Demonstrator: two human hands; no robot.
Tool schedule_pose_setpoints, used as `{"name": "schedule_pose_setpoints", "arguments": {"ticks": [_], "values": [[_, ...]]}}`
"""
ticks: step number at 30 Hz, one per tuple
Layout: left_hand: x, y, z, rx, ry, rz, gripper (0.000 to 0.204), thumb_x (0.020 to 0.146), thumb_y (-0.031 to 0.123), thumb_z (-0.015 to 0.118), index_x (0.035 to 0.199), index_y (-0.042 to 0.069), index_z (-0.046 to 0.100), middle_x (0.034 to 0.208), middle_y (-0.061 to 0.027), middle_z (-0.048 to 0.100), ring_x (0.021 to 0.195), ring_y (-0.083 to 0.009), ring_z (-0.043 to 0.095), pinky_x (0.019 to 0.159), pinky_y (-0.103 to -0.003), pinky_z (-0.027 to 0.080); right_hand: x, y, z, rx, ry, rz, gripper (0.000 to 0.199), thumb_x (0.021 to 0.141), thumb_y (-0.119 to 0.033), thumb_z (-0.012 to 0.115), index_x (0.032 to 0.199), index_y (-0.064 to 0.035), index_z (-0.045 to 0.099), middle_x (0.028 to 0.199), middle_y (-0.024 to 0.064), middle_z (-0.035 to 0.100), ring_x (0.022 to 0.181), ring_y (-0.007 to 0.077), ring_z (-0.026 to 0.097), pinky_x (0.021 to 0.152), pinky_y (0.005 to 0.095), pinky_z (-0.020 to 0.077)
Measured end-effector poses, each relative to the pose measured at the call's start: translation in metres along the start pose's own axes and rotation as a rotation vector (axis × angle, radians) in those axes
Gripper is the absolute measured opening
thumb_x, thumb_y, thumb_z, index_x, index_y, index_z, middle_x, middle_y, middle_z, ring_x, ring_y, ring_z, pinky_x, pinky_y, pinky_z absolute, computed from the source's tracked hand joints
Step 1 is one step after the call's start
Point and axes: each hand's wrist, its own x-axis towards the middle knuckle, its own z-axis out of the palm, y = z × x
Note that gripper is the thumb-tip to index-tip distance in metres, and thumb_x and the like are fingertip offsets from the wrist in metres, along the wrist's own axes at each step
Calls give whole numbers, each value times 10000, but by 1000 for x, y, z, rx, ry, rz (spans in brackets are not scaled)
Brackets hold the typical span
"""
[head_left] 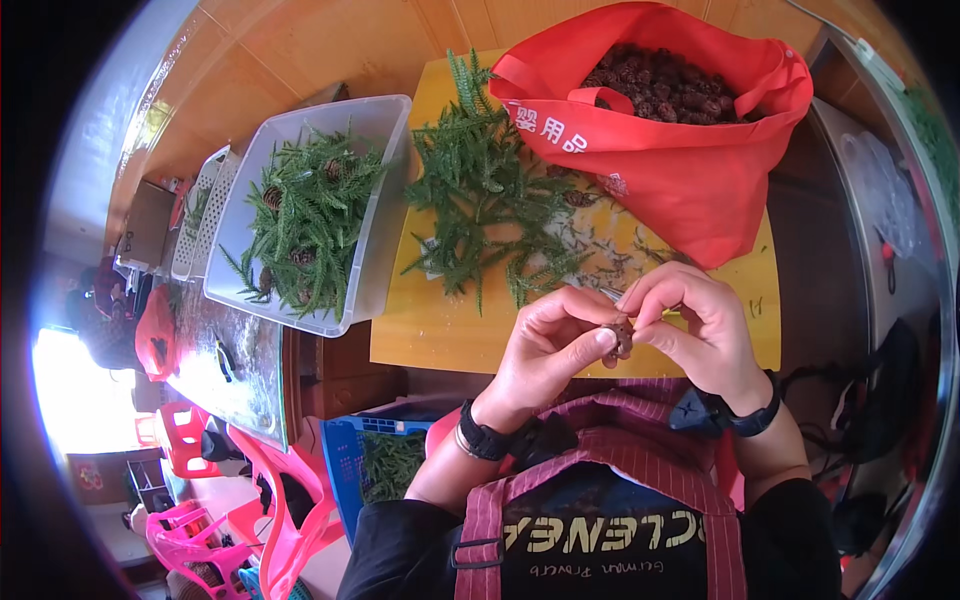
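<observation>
Just over the near edge of the yellow tabletop (440, 335), my two hands meet around a small brown pine cone (622, 343). My left hand (545, 350) pinches the cone between thumb and fingers. Against the cone's other side, the thumb and forefinger of my right hand (700, 325) are pressed together; whatever they pinch is too small to make out. A thin silvery metal piece (612, 294) shows behind my fingertips, its kind unclear. Green artificial pine sprigs (475, 190) lie piled beyond my left hand, with brown bits scattered beside them.
At the back right a red fabric bag (690, 170) stands full of pine cones (665, 85). To the left, a clear plastic bin (375, 240) holds sprigs with cones among them. A blue crate (345, 470) with more greenery and pink plastic chairs (290, 500) are lower left.
</observation>
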Motion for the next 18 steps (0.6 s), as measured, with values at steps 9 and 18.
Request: {"name": "schedule_pose_setpoints", "arguments": {"ticks": [9,18], "values": [[-3,12,0,40,26,-154,136,842,85,617,926,-8,567,900,-126,579,739,-158,609,608,-241,494,2,-4,5,251,-24,98,144,778,-120,685,771,-38,567,891,91,597,858,166,576,756,273,447],[-3,9,-3,-103,-81,-197,118,865,37,579,970,-18,573,908,-89,598,768,-112,572,663,-237,484,4,13,0,150,-157,-109,137,741,-20,688,833,-26,588,974,100,610,830,148,596,730,278,481]]}}
